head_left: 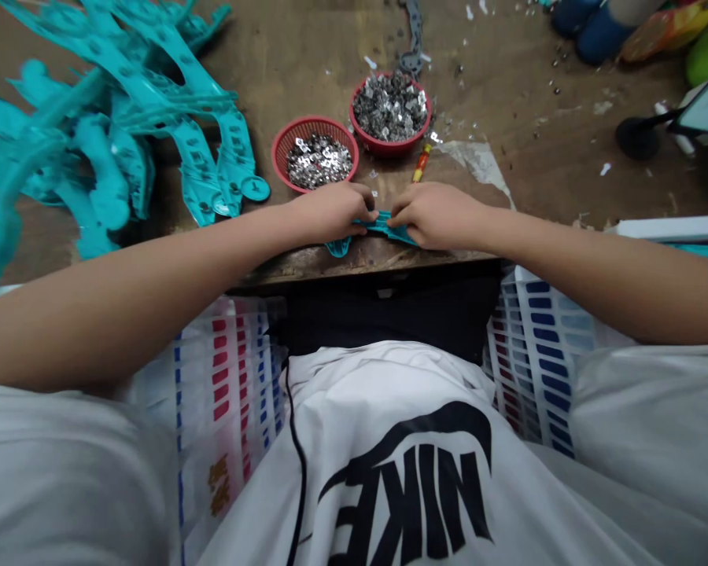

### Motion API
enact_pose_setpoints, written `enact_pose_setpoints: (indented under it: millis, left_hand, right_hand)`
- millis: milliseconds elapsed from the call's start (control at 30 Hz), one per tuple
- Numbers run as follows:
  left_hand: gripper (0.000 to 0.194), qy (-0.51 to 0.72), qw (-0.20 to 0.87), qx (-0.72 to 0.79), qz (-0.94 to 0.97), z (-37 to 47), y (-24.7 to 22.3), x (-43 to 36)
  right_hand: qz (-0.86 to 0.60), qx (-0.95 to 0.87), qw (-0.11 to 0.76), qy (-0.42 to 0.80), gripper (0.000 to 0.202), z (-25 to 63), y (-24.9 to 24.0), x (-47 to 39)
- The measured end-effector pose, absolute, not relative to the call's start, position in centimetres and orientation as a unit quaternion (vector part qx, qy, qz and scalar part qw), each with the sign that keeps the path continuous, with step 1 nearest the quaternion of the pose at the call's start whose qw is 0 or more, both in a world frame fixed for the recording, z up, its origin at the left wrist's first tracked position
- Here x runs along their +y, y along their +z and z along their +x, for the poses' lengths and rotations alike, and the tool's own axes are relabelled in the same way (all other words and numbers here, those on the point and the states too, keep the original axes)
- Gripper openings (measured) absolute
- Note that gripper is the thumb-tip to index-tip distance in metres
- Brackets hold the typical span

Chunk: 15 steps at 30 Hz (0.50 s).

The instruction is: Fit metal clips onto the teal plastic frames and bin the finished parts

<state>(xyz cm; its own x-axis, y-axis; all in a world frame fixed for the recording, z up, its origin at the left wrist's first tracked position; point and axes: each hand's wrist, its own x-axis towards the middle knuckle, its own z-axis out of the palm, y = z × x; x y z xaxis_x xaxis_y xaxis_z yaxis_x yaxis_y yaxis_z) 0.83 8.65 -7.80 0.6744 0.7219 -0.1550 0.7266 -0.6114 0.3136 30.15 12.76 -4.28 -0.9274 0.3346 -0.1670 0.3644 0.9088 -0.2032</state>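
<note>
Near the front edge of the table, a turquoise plastic part [378,223] lies between my two hands. My left hand [337,211] has its fingers closed on the part's left side, and a rounded end of the part shows below them. With bent fingers, my right hand [433,214] grips the right side. Much of the part is hidden under both hands. Just beyond my left hand stands a red basket [280,161] of small shiny metal pieces. A second red basket [389,148], filled with similar metal clips, is farther back.
Turquoise plastic parts [109,118] are heaped at the left. A red and yellow handle [422,163] lies beyond my right hand. A grey curved piece [414,39] is at the back. Plastic crates [230,377] flank my lap. A dark-based stand [637,137] is at right.
</note>
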Motion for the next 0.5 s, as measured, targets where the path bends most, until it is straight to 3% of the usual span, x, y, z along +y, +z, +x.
enact_pose_setpoints:
  millis: [233,333,400,500]
  left_hand:
    - [0.024,0.008,0.156,0.377,0.913,1.8,-7.1,8.4]
    - [0.029,0.035,0.163,0.397,0.903,0.7,-4.9,9.0]
    - [0.039,0.067,0.12,0.499,0.855,-1.4,-3.0,9.8]
    - [0.044,0.064,0.032,0.703,0.708,-5.7,-0.7,11.2]
  right_hand:
    - [0.174,0.97,0.03,-0.169,0.042,30.3,-5.7,14.5]
    - [0.252,0.955,0.066,-0.144,0.066,28.9,-4.8,12.4]
    - [0.273,0.947,0.116,-0.121,0.075,27.6,-3.4,10.9]
    - [0.279,0.944,0.133,-0.112,0.062,26.8,0.1,10.5]
